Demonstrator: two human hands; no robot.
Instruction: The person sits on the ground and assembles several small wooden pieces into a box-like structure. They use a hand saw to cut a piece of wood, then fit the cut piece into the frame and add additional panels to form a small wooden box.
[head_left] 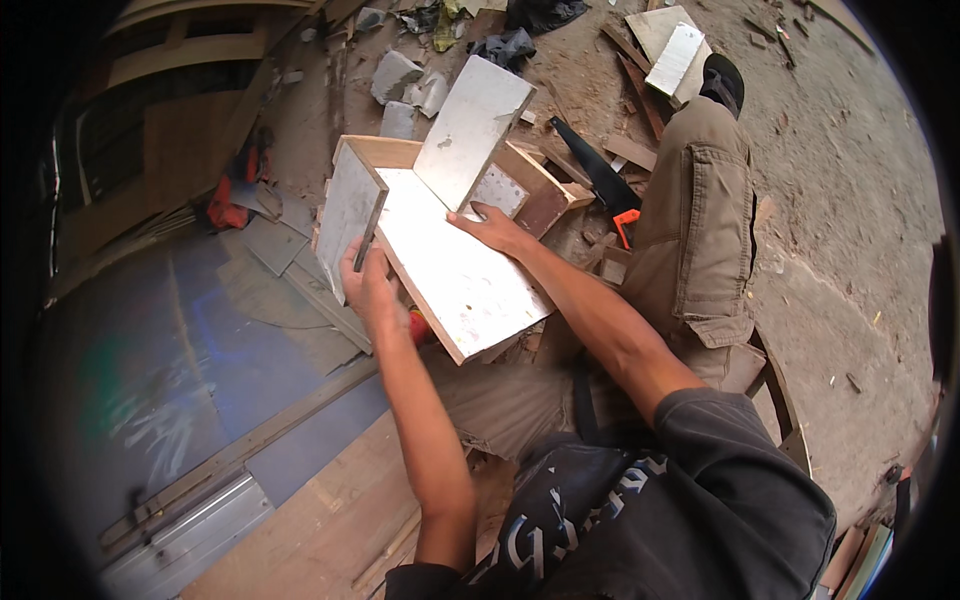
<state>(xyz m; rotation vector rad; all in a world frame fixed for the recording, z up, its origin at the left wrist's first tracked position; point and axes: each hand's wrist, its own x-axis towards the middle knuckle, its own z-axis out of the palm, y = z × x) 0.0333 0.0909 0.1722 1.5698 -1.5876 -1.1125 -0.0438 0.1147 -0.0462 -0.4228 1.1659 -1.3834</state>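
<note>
In front of me is a wooden box-like frame with a broad white panel facing up and bare wood edges. A grey-white side board stands along its left. Its lower edge is gripped by my left hand, thumb and fingers either side. A loose-looking white board rises at a tilt from the middle of the frame; whether it is fastened cannot be seen. My right hand is closed at the foot of that board, its fingers resting by the corner against the white panel. Something red shows partly under the frame, beside my left wrist.
A handsaw with a dark blade and orange handle lies right of the frame, near my leg. Broken blocks, black plastic and wood scraps litter the dirt floor. A paint-stained sheet lies at the left.
</note>
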